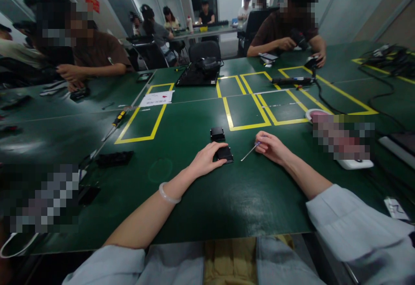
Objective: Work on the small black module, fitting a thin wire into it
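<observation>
My left hand (206, 159) rests on the green table (181, 121), its fingers curled around the left side of a small black block (225, 153). A second small black block (217, 134) lies just behind it, untouched. My right hand (272, 147) is closed in a pinch on a thin silver-tipped tool (249, 152), whose tip points down-left toward the held block and stops a little short of it. A pale bangle (167, 195) sits on my left wrist.
Yellow tape rectangles (246, 112) mark the table beyond my hands. A yellow-handled screwdriver (113, 125) and a flat black part (115, 159) lie to the left. A white device (353, 163) and cables (379, 95) are at the right. Other people sit at the far side.
</observation>
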Motion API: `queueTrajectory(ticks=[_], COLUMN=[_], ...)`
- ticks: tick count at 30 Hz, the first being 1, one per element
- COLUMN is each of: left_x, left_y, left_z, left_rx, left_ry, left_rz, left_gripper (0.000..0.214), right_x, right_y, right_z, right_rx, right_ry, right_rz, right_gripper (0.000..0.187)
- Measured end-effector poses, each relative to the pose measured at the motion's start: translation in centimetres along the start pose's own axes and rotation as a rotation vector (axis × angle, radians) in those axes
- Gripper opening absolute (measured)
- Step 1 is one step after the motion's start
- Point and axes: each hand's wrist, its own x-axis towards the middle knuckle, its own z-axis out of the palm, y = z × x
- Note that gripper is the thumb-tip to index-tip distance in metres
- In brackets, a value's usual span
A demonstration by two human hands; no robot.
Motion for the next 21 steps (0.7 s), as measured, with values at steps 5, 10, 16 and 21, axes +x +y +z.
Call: queueTrajectory(ticks=[5, 10, 16, 21], left_x=[0.0, 0.0, 0.2, 0.3], left_y=[0.3, 0.4, 0.3, 0.2], left_z=[0.0, 0.0, 0.0, 0.1], left_rx=[0.01, 0.01, -0.004, -0.002], left_ry=[-0.018, -0.017, -0.022, -0.021], left_rz=[0.007, -0.004, -0.015, -0.009], left_gripper=[0.045, 0.044, 0.042, 0.041], right_x=[0.3, 0.9, 3.3, 6.1], right_y=[-0.3, -0.1, 0.6, 0.9], right_z=[-0.5, -0.9, -1.4, -1.1], right_rx=[0.004, -0.026, 0.052, 0.117], right_ry=[0.026, -0.009, 0.017, 0.082], right_rz=[-0.005, 0.003, -0.027, -0.078], right_gripper=[0.023, 0.027, 0.03, 0.034])
